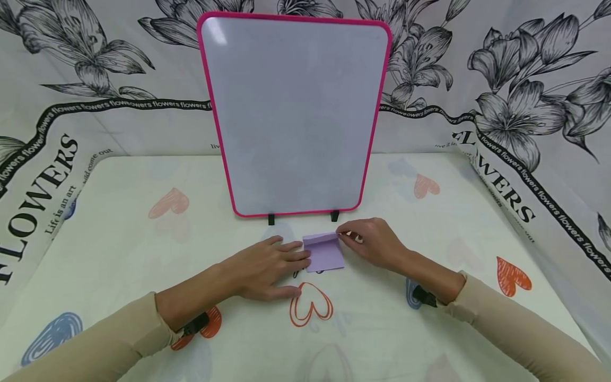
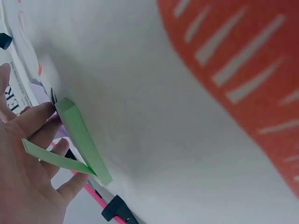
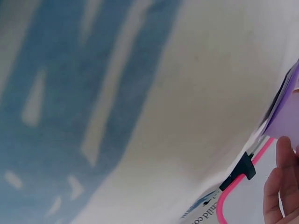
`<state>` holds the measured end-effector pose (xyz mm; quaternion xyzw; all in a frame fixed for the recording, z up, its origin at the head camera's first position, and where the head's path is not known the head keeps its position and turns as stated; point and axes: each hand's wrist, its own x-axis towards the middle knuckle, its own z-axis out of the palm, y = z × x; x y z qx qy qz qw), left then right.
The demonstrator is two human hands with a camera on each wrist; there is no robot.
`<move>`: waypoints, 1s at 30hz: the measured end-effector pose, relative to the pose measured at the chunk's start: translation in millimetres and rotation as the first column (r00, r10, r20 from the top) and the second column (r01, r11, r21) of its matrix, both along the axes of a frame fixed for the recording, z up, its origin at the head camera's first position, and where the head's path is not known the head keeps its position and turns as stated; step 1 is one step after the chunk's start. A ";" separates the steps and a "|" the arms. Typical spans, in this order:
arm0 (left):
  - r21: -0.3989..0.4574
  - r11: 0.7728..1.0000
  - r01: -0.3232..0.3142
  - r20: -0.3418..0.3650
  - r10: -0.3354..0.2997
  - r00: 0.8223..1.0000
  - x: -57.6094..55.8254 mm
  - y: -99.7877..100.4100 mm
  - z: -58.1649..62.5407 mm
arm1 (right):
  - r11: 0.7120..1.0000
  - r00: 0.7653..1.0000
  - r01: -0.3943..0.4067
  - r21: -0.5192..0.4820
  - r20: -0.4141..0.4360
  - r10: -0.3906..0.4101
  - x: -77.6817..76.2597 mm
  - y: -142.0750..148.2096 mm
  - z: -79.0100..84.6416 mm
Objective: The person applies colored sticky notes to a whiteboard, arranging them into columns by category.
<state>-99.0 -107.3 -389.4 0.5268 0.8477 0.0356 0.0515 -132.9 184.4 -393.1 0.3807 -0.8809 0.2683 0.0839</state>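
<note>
A purple square of paper, like a sticky note, lies below the whiteboard with a creased band along its top edge. My right hand pinches its upper right corner between thumb and fingers. Spread flat, my left hand touches the paper's left edge with its fingertips. The left wrist view reveals a green folded paper or pad under that hand, a loose strip sticking out from it; the head view hides it. In the right wrist view the purple paper rises beside my fingers.
A whiteboard with a pink frame stands behind the paper on small black feet. The white tablecloth has printed hearts, and a flower-printed cloth hangs behind. Dark wrist devices sit under both cuffs.
</note>
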 end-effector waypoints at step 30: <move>-0.010 1.000 -0.015 0.017 0.015 1.000 1.6 0.6 0.2 | 0.980 0.999 0.045 -0.196 0.025 -0.040 -25.4 -2.3 22.0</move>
